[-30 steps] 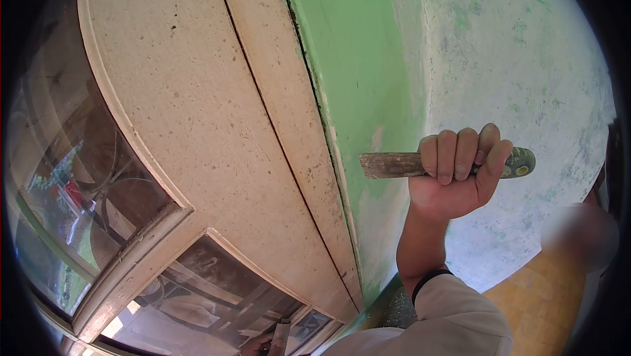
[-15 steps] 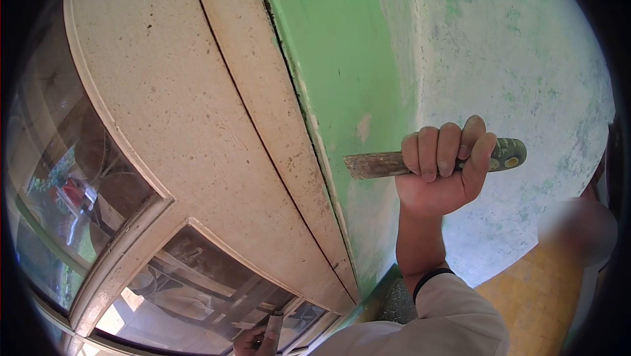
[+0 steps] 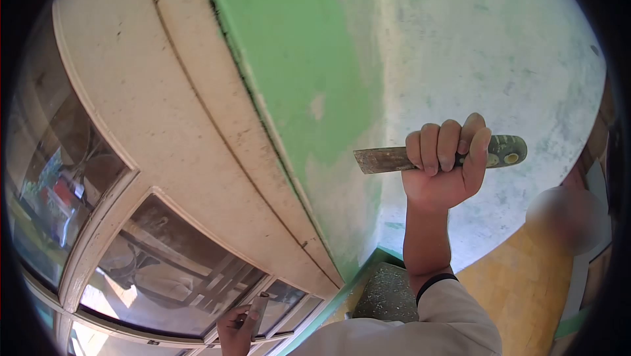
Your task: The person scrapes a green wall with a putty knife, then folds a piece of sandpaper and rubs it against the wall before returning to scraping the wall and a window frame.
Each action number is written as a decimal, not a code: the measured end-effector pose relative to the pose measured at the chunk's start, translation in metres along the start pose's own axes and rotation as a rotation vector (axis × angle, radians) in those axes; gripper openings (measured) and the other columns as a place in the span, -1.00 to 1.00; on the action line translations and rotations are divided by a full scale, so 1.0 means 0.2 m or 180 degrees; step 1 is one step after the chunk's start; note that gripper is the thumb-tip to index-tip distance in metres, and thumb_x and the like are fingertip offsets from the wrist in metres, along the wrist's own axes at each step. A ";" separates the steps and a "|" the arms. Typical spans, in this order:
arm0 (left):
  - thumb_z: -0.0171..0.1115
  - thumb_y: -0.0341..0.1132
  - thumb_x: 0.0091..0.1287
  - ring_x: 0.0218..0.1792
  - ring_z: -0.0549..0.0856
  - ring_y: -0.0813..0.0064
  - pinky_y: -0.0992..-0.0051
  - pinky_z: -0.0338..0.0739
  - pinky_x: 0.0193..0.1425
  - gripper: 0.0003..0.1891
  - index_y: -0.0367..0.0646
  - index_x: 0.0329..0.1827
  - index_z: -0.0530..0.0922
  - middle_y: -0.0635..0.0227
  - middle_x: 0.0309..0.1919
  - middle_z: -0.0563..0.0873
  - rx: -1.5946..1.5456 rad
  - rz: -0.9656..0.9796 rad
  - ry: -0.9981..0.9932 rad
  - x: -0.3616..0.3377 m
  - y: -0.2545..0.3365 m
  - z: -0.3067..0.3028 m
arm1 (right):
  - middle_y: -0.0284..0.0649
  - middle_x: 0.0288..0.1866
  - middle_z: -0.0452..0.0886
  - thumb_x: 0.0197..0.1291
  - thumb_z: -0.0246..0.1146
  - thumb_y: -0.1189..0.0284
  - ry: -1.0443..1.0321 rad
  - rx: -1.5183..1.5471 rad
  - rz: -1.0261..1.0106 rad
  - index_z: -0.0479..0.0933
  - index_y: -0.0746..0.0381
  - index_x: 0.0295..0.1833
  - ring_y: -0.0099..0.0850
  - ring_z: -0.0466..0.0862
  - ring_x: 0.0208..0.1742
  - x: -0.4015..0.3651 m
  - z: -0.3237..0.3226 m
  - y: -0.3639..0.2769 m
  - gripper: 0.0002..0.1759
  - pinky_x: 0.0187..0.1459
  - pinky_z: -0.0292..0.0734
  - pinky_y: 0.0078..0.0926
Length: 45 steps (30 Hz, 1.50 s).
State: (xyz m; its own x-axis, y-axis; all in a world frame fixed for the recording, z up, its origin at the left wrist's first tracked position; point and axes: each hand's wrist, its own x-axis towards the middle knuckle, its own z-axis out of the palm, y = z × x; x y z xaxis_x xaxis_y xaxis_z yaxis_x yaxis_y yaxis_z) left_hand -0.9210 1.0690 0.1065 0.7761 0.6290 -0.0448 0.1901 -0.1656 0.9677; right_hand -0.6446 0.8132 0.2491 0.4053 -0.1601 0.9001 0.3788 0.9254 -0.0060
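Observation:
My right hand (image 3: 448, 162) is raised in front of the wall, its fingers wrapped round the dark handle of a scraper (image 3: 384, 159). The scraper's flat, stained blade points left, and the handle's end with a yellow-rimmed hole sticks out to the right. At the bottom, beside the window frame, my left hand (image 3: 237, 328) holds a greyish flat object (image 3: 259, 313) upright between thumb and fingers. Behind the right hand is a wall with a green painted strip (image 3: 289, 47) and a pale, patchy surface (image 3: 480, 47).
A cream wooden frame (image 3: 164, 139) with glass panes (image 3: 171, 257) fills the left side. Below lies a dark speckled surface (image 3: 386, 293) next to a yellowish floor (image 3: 519, 290). A blurred round shape (image 3: 566, 219) is at the right.
The view has shifted, so the wall and frame appear further left. My left hand and its flat object show higher and more fully. My right hand still grips the scraper.

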 end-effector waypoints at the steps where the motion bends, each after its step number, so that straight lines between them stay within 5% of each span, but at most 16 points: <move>1: 0.30 -0.42 0.19 -0.68 0.45 0.76 0.71 0.27 -0.71 -0.81 -0.30 -0.17 0.60 0.40 -0.53 0.61 0.0048 -0.0006 -0.0121 0.00 0.00 0.01 | -0.44 -0.71 0.11 0.42 -0.10 0.20 0.0042 -0.0248 -0.0071 0.13 0.08 -0.43 -0.59 0.09 -0.71 0.00 -0.01 -0.06 -0.66 -0.65 0.03 -0.59; 5: 0.29 -0.43 0.19 -0.67 0.46 0.76 0.71 0.28 -0.70 -0.81 -0.30 -0.17 0.60 0.41 -0.55 0.59 -0.0044 0.0238 -0.0383 0.06 0.02 0.09 | -0.40 -0.72 0.12 0.38 -0.04 0.31 0.0056 -0.1254 -0.0486 0.13 0.10 -0.40 -0.58 0.10 -0.72 0.09 -0.14 -0.36 -0.72 -0.65 0.02 -0.55; 12: 0.32 -0.42 0.19 -0.64 0.42 0.78 0.71 0.28 -0.63 -0.82 -0.30 -0.17 0.62 0.50 -0.59 0.54 -0.0104 0.0806 -0.0626 0.21 0.10 0.29 | -0.44 -0.69 0.08 0.33 0.04 0.43 0.1075 -0.2840 -0.0087 0.18 0.11 -0.44 -0.60 0.09 -0.70 0.32 -0.66 -0.90 -0.74 -0.63 0.01 -0.59; 19: 0.32 -0.45 0.17 -0.58 0.42 0.82 0.74 0.27 -0.55 -0.84 -0.28 -0.20 0.62 0.52 -0.58 0.55 -0.0268 0.0642 -0.0371 0.29 0.13 0.42 | -0.44 -0.70 0.10 0.31 0.10 0.40 0.0542 -0.2527 0.0526 0.19 0.10 -0.42 -0.60 0.14 -0.70 0.29 -0.77 -1.04 -0.73 -0.62 0.05 -0.58; 35: 0.32 -0.51 0.15 -0.52 0.50 0.79 0.75 0.33 -0.45 -0.84 -0.31 -0.21 0.62 0.49 -0.52 0.62 -0.0374 0.1067 0.0011 0.32 0.08 0.47 | -0.43 -0.70 0.11 0.29 0.16 0.36 0.0262 -0.2534 0.0636 0.17 0.12 -0.46 -0.59 0.12 -0.69 0.26 -0.80 -1.04 -0.67 -0.62 0.03 -0.57; 45: 0.33 -0.52 0.11 -0.54 0.51 0.79 0.74 0.35 -0.48 -0.86 -0.30 -0.25 0.63 0.48 -0.54 0.62 -0.0166 0.0924 -0.0036 0.32 0.07 0.45 | -0.43 -0.71 0.17 0.26 0.14 -0.01 -0.1057 -0.0716 0.0384 0.20 0.11 -0.45 -0.58 0.13 -0.71 0.23 -0.48 -0.60 -0.53 -0.63 0.03 -0.55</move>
State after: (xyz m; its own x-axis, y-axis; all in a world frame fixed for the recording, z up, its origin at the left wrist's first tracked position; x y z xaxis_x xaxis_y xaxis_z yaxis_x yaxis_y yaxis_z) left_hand -0.8143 1.0376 0.0954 0.8003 0.5525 0.2331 -0.0716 -0.2980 0.9519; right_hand -0.5918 0.6624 0.2489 0.1816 0.0983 0.9784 0.5323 0.8268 -0.1818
